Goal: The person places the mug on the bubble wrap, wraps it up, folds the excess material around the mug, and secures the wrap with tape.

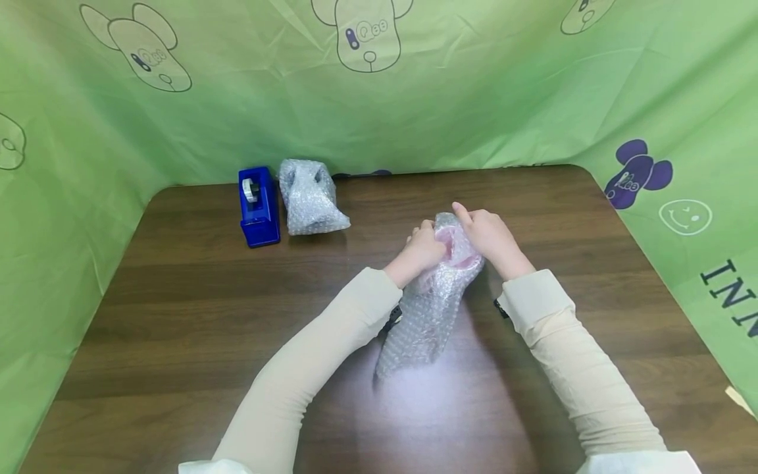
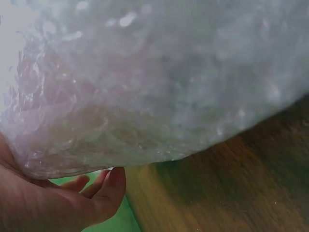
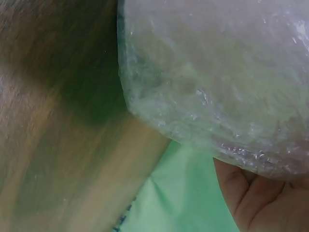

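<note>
A long piece of clear bubble wrap [image 1: 419,326] slants over the right-centre of the table, its lower end toward the person. Something pink [image 1: 466,262] shows at its upper end; its kind is not clear. My left hand [image 1: 422,249] grips the upper left side of the wrap, fingers curled at its edge. On the opposite side my right hand [image 1: 490,240] holds the top edge, thumb pointing up and away. Both wrist views are mostly filled by the wrap, with fingers [image 2: 112,191] under its edge in the left one and part of the palm [image 3: 270,203] in the right one.
A blue tape dispenser [image 1: 259,224] with a roll of tape stands at the back left of the wooden table [image 1: 195,329]. Beside it lies another bubble-wrapped bundle [image 1: 309,204]. Green printed cloth [image 1: 474,99] hangs behind the table and along both sides.
</note>
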{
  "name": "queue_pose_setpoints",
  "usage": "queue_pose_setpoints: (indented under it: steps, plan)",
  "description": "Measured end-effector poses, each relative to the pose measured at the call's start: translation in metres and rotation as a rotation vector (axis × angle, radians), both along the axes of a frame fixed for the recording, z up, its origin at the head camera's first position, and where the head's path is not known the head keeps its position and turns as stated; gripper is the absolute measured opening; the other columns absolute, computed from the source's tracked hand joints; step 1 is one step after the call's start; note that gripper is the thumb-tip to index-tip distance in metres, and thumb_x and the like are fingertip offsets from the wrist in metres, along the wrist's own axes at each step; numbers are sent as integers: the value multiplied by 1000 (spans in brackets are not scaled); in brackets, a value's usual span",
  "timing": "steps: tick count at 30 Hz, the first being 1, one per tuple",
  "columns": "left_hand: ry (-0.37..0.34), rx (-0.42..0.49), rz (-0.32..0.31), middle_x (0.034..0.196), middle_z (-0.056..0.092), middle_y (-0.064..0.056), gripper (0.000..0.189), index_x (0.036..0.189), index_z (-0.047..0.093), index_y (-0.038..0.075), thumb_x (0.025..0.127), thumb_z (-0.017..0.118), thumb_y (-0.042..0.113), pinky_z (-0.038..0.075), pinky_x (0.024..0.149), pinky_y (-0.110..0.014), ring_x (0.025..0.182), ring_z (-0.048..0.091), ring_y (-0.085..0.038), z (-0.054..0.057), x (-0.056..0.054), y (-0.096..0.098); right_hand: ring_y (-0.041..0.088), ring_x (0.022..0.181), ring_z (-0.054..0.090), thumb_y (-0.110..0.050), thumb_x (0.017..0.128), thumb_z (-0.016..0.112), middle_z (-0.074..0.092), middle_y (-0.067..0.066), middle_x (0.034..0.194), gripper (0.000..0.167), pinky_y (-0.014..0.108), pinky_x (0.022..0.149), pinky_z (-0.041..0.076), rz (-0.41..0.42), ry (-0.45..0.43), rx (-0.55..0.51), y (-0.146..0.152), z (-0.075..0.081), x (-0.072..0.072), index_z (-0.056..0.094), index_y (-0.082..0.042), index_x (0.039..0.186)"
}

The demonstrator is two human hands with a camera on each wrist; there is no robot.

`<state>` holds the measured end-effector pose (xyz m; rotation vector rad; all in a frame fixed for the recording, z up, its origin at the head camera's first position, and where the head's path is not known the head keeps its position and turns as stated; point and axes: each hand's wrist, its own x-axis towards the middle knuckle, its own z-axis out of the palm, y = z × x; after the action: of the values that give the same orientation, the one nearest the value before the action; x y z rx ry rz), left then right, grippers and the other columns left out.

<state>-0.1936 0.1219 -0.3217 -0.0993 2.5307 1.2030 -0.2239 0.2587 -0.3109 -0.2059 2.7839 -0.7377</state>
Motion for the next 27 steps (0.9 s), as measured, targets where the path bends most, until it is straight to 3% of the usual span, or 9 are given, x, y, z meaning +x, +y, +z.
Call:
queue_pose_setpoints:
  steps: [4, 9, 13, 18, 22, 27]
  plan:
    - [-18, 17, -9, 144, 41, -21, 63, 146, 27, 2, 88, 52, 8, 32, 113, -44, 133, 39, -36, 1, -1, -1, 54, 115, 51, -44, 103, 9, 53, 37, 125, 76, 61, 92, 44, -7, 61, 103, -4, 1, 5, 58, 12, 120]
    - [-69, 53, 1, 145, 40, -25, 66, 146, 22, 0, 88, 52, 8, 33, 113, -47, 135, 38, -38, 2, -1, -3, 55, 96, 60, -35, 103, 12, 61, 39, 106, 70, 62, 74, 50, -47, 184, 192, -11, 1, 13, 63, 13, 101]
    - [-108, 93, 39, 140, 44, -28, 66, 145, 21, -2, 89, 52, 10, 39, 109, -46, 128, 45, -35, 4, 1, -4, 53, 88, 62, -33, 103, 17, 64, 38, 97, 67, 61, 68, 51, -79, 241, 202, -14, -1, 14, 65, 13, 93]
    - [-146, 188, 65, 147, 34, -30, 74, 148, 13, -3, 89, 54, 17, 35, 113, -45, 134, 39, -34, 7, 3, -5, 52, 85, 63, -32, 103, 18, 64, 38, 94, 66, 60, 65, 52, -95, 260, 204, -15, -1, 15, 65, 14, 90]
    - [-124, 159, 27, 150, 30, -28, 78, 149, 12, 0, 89, 55, 25, 30, 115, -47, 139, 32, -36, 14, 7, -11, 52, 84, 64, -31, 103, 18, 65, 37, 93, 66, 60, 65, 52, -97, 255, 200, -15, -1, 15, 65, 13, 89]
    - [-17, 78, -61, 144, 39, -24, 74, 150, 13, 4, 92, 51, 29, 27, 116, -48, 140, 30, -37, 25, 17, -26, 52, 84, 64, -32, 103, 18, 65, 37, 93, 66, 60, 66, 52, -101, 262, 199, -16, -2, 15, 66, 12, 88]
